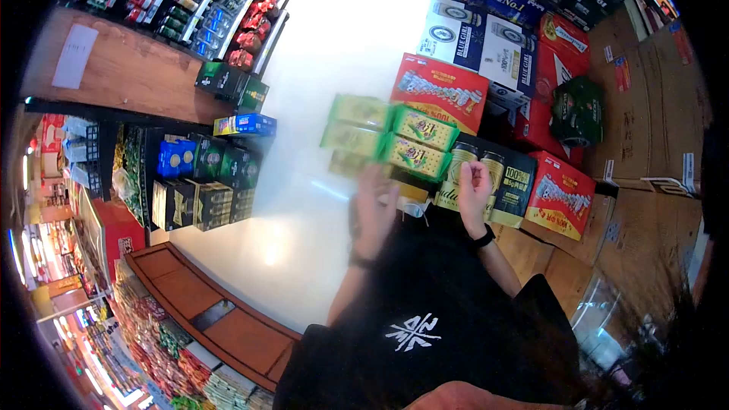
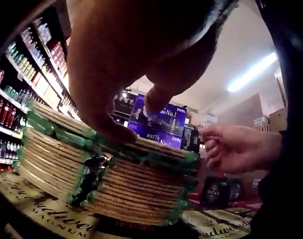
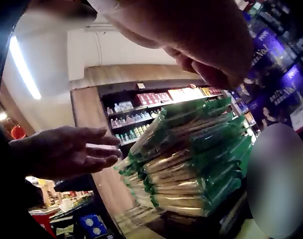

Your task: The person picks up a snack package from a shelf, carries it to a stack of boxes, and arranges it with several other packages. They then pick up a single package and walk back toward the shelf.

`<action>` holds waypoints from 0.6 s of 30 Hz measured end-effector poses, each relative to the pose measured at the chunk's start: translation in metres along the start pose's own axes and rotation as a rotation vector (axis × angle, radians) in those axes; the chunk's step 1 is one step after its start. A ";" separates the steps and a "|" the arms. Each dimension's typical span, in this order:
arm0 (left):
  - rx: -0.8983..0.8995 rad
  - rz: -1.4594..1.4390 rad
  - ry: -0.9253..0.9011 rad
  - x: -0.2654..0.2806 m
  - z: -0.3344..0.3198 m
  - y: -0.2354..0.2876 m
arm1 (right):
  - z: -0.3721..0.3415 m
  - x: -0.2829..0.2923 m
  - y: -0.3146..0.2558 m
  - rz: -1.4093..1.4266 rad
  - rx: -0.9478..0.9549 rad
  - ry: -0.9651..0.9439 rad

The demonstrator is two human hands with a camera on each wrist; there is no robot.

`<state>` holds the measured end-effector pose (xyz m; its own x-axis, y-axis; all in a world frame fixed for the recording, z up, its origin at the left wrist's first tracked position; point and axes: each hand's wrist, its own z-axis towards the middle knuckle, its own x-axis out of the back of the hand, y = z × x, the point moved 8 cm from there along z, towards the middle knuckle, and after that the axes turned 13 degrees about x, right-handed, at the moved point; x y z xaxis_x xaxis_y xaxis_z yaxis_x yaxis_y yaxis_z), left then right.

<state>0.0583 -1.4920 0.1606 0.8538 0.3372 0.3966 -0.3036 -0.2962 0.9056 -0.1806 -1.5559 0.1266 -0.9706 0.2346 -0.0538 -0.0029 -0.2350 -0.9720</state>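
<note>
Green-wrapped packs of crackers (image 1: pixel 418 157) stand stacked in two side-by-side columns on gold Budweiser cartons. In the left wrist view, the layered crackers (image 2: pixel 141 194) show through clear wrap with green ends. My left hand (image 1: pixel 373 209), blurred in the head view, is at the near side of the stack; its fingers (image 3: pixel 99 151) look straight and spread in the right wrist view. My right hand (image 1: pixel 474 190) is raised over the Budweiser carton (image 1: pixel 497 182), right of the packs. Its fingers are curled in towards the thumb, with nothing visible between them.
Red beer cartons (image 1: pixel 440 91) and Blue Girl cartons (image 1: pixel 456 34) are piled beyond the packs. Another red carton (image 1: pixel 562 193) sits at the right. Across the pale floor (image 1: pixel 319 38) are drink shelves (image 1: pixel 190 0) and stacked can packs (image 1: pixel 213 201).
</note>
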 end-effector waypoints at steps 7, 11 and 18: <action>0.047 -0.076 0.004 0.015 -0.024 -0.038 | -0.030 -0.024 -0.057 -0.176 0.255 -0.289; 0.175 -0.107 -0.013 0.029 -0.046 -0.068 | -0.061 -0.056 -0.068 -0.076 0.311 -0.453; 0.338 -0.184 0.337 0.137 -0.145 -0.120 | -0.178 -0.137 -0.107 -0.034 0.489 -0.953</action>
<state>0.1507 -1.2806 0.1279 0.6796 0.6638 0.3121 0.0404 -0.4587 0.8876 -0.0048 -1.3954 0.1969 -0.7556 -0.5353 0.3775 0.0761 -0.6442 -0.7611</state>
